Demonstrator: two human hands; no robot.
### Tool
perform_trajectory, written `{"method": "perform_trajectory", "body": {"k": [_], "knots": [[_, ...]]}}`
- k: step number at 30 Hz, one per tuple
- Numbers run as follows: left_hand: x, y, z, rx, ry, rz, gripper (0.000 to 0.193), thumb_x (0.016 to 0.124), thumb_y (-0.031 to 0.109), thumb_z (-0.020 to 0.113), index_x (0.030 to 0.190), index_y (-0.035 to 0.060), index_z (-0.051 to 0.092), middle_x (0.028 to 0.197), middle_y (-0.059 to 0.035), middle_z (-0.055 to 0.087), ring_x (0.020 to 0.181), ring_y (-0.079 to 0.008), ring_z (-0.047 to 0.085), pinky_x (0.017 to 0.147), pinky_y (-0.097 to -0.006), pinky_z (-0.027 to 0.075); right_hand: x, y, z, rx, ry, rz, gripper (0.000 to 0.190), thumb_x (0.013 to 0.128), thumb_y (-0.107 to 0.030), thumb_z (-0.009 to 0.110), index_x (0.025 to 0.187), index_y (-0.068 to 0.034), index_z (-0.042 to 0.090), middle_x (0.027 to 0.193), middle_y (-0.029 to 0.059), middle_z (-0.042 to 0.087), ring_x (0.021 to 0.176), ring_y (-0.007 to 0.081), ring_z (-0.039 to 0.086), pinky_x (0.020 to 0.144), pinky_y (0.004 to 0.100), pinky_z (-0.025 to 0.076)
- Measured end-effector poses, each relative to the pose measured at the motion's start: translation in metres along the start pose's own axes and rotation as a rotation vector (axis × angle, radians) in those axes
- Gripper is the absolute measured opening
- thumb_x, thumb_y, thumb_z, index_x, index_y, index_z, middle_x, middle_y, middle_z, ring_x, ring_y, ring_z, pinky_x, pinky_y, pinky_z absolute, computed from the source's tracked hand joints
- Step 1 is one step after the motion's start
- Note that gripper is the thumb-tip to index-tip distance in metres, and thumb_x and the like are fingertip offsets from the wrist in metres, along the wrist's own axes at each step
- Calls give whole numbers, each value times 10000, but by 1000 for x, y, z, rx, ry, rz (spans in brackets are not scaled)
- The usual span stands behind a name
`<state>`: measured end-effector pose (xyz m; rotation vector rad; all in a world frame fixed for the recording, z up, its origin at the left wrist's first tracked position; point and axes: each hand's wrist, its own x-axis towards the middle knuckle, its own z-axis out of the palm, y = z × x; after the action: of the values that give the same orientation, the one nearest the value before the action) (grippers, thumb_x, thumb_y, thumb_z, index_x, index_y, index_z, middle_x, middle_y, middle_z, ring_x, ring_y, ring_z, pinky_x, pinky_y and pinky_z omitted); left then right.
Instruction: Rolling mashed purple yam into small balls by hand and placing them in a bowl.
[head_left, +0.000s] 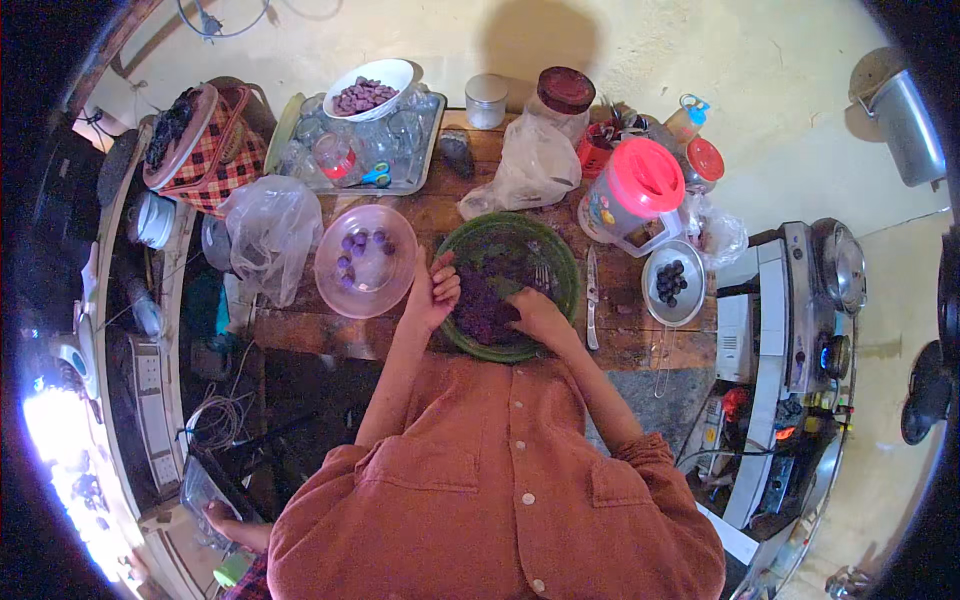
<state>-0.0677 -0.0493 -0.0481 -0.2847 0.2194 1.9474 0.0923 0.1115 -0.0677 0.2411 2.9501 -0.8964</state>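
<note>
A green plastic basin (568, 330) stands before me on the wooden table, with a dark purple mass (484, 311) inside. My right hand (541, 319) reaches over its near rim into the mass; whether the fingers grip any of it is too dark to tell. A fork (541, 277) rests at the basin's right inner side. My left hand (435, 292) is half curled between the basin and a pink plastic bowl (326, 289), and its grip is unclear. Several small purple balls (360, 238) lie spread in that bowl.
Right of the basin lies a knife (592, 300), then a metal strainer (697, 289) with dark balls. Behind are a red-lidded pitcher (646, 180), plastic bag (529, 169) and tray of glasses (435, 142). A lit gas burner (834, 356) stands far right; another person's hand (217, 516) shows lower left.
</note>
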Motion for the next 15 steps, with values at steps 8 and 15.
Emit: {"method": "perform_trajectory", "body": {"k": [8, 15], "knots": [[-5, -6, 24, -17, 188, -15, 500, 866, 423, 449, 1123, -5, 465, 659, -8, 414, 539, -97, 370, 472, -189, 338, 3, 6, -9, 7, -7, -33, 229, 617, -142, 676, 827, -57, 640, 814, 124, 598, 826, 299, 553, 776, 387, 434], [-2, -1, 10, 69, 31, -45, 378, 858, 271, 466, 1129, 8, 458, 763, -36, 482, 673, -132, 475, 574, -213, 430, 4, -2, -33, 203, 38, 9, 224, 684, -162, 656, 869, -36, 648, 811, 135, 634, 742, 308, 598, 680, 336, 469]]}}
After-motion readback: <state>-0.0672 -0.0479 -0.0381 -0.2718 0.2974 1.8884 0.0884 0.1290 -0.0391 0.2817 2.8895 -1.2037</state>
